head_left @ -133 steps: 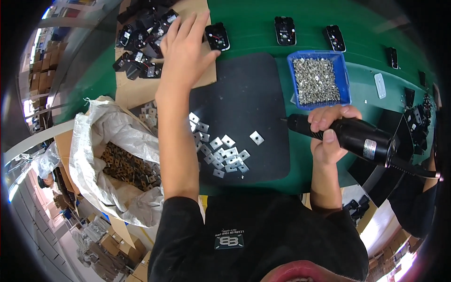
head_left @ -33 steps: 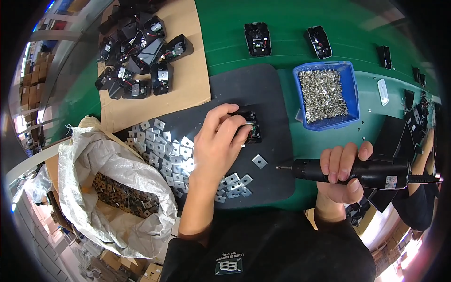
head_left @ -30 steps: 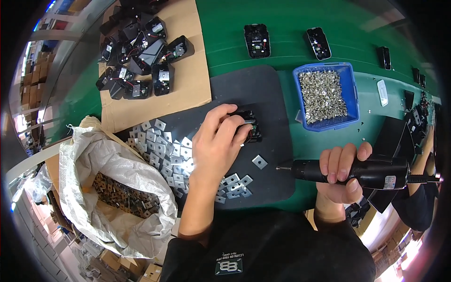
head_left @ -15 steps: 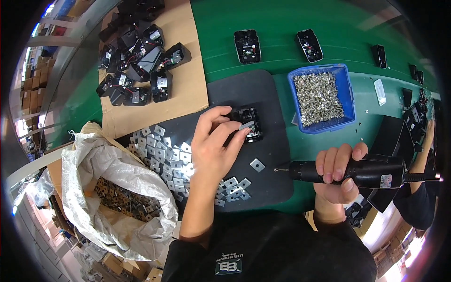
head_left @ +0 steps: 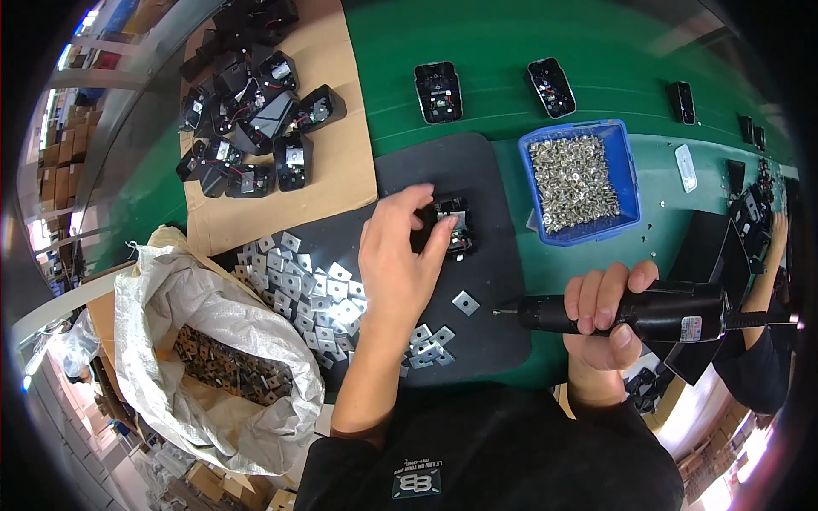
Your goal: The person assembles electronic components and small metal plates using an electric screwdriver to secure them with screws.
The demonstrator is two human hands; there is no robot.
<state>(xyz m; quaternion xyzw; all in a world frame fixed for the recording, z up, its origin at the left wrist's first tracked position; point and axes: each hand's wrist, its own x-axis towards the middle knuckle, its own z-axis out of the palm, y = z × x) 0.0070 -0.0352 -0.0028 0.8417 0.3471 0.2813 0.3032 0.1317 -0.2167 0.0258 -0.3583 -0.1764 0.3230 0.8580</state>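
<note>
"Two main containers. What's in them?"

"Blue tray (head_left: 632,183), right of the mat: heaped with silvery screws (head_left: 571,183), none spilling over the rim. White woven sack (head_left: 141,328), far left, mouth gaping: small brownish plates (head_left: 228,370) well down inside, sack edges folded outward."

"Anything else holding parts?"

"Black housing (head_left: 463,243) on the dark mat (head_left: 498,272), hollow side up, small electronics and a silvery plate (head_left: 457,220) inside. Similar black housings (head_left: 294,162) piled on the cardboard sheet (head_left: 341,175), some with plates and red wires showing. Two more hollow ones (head_left: 438,94) on the green bench (head_left: 503,51) beyond the mat."

"Hands?"

"Left hand (head_left: 400,243) just left of the housing on the mat: fingers parted from thumb, nothing pinched between them. Thumb tip overlaps the housing; can't tell if it's touching the plate. Right hand (head_left: 601,315) wrapped round a black electric screwdriver (head_left: 673,313), bit pointing left, near a lone square plate (head_left: 465,302)."

"Other loose plates?"

"Big spread (head_left: 315,294) between sack and left forearm, smaller cluster (head_left: 429,345) right of the forearm. Each has a hole in the middle where visible."
</note>
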